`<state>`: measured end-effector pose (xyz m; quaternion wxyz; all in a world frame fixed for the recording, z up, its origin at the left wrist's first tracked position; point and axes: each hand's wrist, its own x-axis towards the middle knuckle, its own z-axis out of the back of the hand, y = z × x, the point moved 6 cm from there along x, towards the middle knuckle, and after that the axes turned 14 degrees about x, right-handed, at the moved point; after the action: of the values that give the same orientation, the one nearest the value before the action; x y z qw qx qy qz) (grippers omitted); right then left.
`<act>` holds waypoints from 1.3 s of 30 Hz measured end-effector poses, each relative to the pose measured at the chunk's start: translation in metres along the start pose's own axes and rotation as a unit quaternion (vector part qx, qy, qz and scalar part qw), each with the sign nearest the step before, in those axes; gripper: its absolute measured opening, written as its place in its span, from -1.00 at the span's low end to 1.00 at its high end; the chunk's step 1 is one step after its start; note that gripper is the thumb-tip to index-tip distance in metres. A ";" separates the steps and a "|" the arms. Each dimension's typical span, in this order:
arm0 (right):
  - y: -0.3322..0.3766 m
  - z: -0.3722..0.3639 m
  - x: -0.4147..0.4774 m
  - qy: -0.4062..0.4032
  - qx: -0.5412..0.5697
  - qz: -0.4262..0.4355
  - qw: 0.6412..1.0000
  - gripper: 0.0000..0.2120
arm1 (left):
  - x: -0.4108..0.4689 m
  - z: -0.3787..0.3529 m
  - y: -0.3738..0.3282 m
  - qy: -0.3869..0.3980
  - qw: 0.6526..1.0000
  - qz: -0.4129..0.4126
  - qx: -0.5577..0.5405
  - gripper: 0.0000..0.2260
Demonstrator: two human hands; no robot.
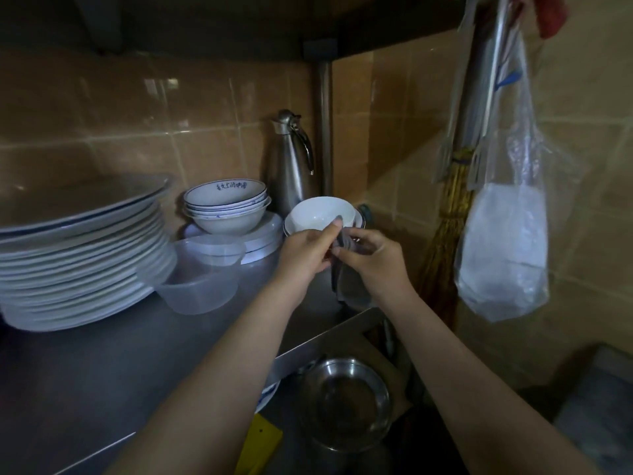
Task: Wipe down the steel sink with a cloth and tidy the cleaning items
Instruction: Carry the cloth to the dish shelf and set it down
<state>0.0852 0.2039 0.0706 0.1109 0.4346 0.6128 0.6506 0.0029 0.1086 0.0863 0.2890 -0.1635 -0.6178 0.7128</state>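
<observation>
- Gripping a dark grey cloth (346,286) with both hands: the left hand (305,257) has its fingers curled round the upper end, and the right hand (375,262) pinches the same end between thumb and fingers.
- The hands are close together and the cloth is bunched between them. The rest of it hangs down beneath the right hand, above the far corner of the steel counter (102,389).
- Just behind the hands: a white bowl (322,210), seated in another dish with a blue rim.
- Behind that bowl, toward the wall: a steel jug (291,166), upright, with a lever top.
- Left of the left hand: clear plastic tubs (202,279), nested and tilted. Beyond them is a stack of white bowls (226,207) with blue writing on the top one.
- Farther left: a tall stack of white plates (78,255).
- Below the forearms, lower than the counter: a steel bowl (346,402), mouth up.
- Right of the right hand: a straw broom (448,234) hanging against the tiled wall, and a clear plastic bag (507,241) with whitish contents hanging just right of it.
</observation>
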 end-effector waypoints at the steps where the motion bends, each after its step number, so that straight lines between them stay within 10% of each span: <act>1: 0.000 -0.002 0.001 0.015 -0.003 0.011 1.000 -0.65 | 0.002 0.001 -0.001 -0.001 1.000 -0.004 0.003 -0.87; 28: 0.004 0.042 0.024 -0.072 0.266 -0.152 0.949 -0.82 | 0.017 0.024 -0.011 0.074 0.996 -0.032 -0.034 -0.87; 39: -0.064 0.059 0.069 -0.102 -0.109 -0.209 0.967 -0.89 | 0.050 0.021 0.075 0.031 0.985 0.128 0.110 -0.85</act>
<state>0.0608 0.3061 0.0351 0.3527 0.3463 0.6010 0.6281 -0.0640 0.1176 0.0231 0.2307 -0.2306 -0.5006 0.8019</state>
